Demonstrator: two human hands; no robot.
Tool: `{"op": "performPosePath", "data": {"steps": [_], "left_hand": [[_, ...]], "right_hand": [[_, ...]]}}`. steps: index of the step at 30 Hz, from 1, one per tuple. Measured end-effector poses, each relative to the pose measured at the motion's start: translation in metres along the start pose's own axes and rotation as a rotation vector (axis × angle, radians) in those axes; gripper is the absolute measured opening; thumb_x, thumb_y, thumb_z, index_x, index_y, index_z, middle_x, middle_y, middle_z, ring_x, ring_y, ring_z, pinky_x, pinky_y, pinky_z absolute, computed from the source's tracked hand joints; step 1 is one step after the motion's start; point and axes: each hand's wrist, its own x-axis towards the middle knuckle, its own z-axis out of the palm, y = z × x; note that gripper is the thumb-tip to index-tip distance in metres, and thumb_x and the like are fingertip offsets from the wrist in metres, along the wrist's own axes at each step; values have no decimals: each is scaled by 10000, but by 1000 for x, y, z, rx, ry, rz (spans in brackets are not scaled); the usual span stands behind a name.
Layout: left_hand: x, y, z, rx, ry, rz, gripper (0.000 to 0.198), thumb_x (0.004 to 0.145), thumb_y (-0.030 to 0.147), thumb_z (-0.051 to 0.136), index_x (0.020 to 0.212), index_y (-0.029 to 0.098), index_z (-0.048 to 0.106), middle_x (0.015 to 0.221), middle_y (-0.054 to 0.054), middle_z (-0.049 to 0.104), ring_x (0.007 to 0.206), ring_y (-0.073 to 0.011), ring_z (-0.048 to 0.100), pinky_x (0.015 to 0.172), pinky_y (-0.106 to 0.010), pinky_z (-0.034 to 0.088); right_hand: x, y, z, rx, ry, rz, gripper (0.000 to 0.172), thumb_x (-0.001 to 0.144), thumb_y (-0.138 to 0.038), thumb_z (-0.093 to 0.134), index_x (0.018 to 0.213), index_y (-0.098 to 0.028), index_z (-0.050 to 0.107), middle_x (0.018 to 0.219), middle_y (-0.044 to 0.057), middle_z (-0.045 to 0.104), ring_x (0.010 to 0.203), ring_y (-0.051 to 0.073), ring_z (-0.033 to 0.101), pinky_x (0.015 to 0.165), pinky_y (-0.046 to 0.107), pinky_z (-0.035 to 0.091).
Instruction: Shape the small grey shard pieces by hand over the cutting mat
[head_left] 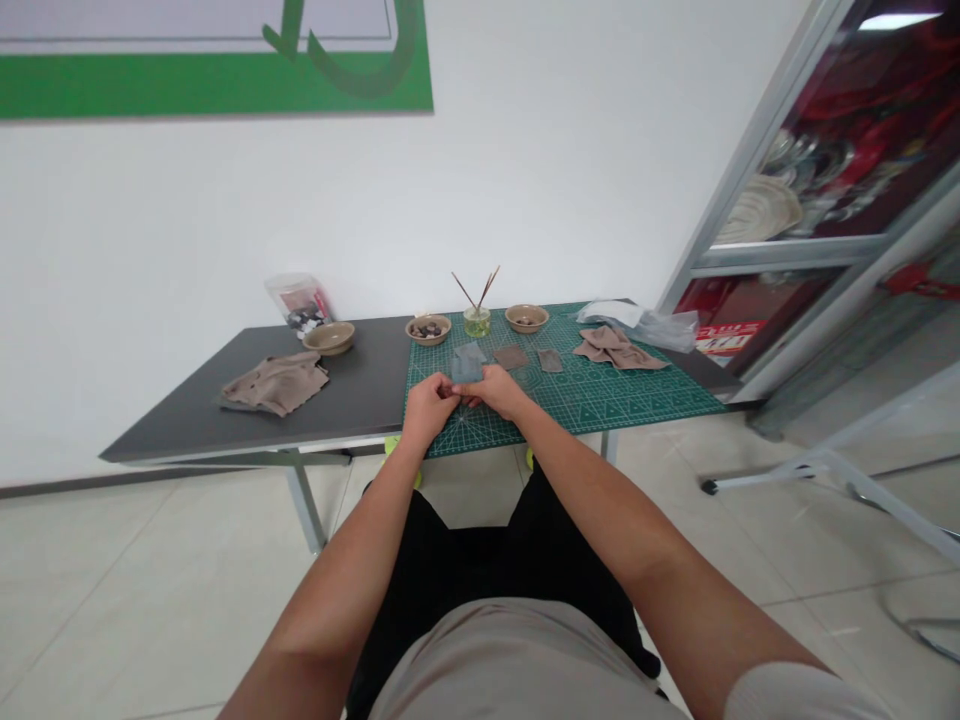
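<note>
My left hand [427, 403] and my right hand [496, 388] meet over the near edge of a green cutting mat [600, 395]. Both are closed, pinching a small grey-blue piece of fabric [466, 364] that stands up between them. Two small brown fabric pieces [511, 357] [550, 361] lie flat on the mat just beyond my right hand. What the fingertips do under the fabric is hidden.
A dark table [352, 385] carries three tan bowls [329, 338] [428, 329] [526, 318], a glass jar with sticks [477, 318], beige cloths [274, 385] [616, 349], a plastic bag [301, 303] and clear wrapping [645, 322]. A metal-framed glass cabinet [817, 200] stands at right.
</note>
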Motion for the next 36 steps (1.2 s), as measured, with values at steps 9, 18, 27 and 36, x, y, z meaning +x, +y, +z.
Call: {"op": "performPosePath", "data": {"steps": [9, 18, 27, 36], "left_hand": [[0, 2, -2, -65, -16, -40, 159, 746, 323, 654, 688, 186, 597, 632, 30, 601, 600, -117, 522, 613, -243, 384], [1, -3, 0, -33, -11, -8, 106, 712, 242, 636, 644, 183, 579, 583, 44, 538, 590, -110, 491, 590, -236, 353], [-1, -2, -1, -205, -3, -35, 154, 720, 323, 668, 710, 178, 617, 654, 27, 611, 601, -108, 512, 591, -231, 391], [-2, -3, -1, -225, 12, -6, 160, 724, 333, 677, 723, 180, 629, 665, 23, 613, 613, -112, 512, 619, -241, 415]], "right_hand": [[6, 8, -2, 80, 12, -14, 382, 588, -442, 864, 710, -139, 665, 588, 30, 651, 523, 142, 599, 504, 260, 513], [2, 3, -1, 27, -43, -68, 437, 536, -472, 878, 699, -128, 664, 560, 9, 615, 509, 121, 557, 490, 246, 478], [3, 6, -5, 45, -42, -113, 466, 607, -567, 815, 696, -146, 635, 566, 19, 608, 519, 131, 551, 493, 256, 439], [0, 1, -6, 61, -48, -126, 455, 626, -576, 796, 678, -171, 595, 552, -7, 569, 525, 115, 491, 512, 253, 395]]}}
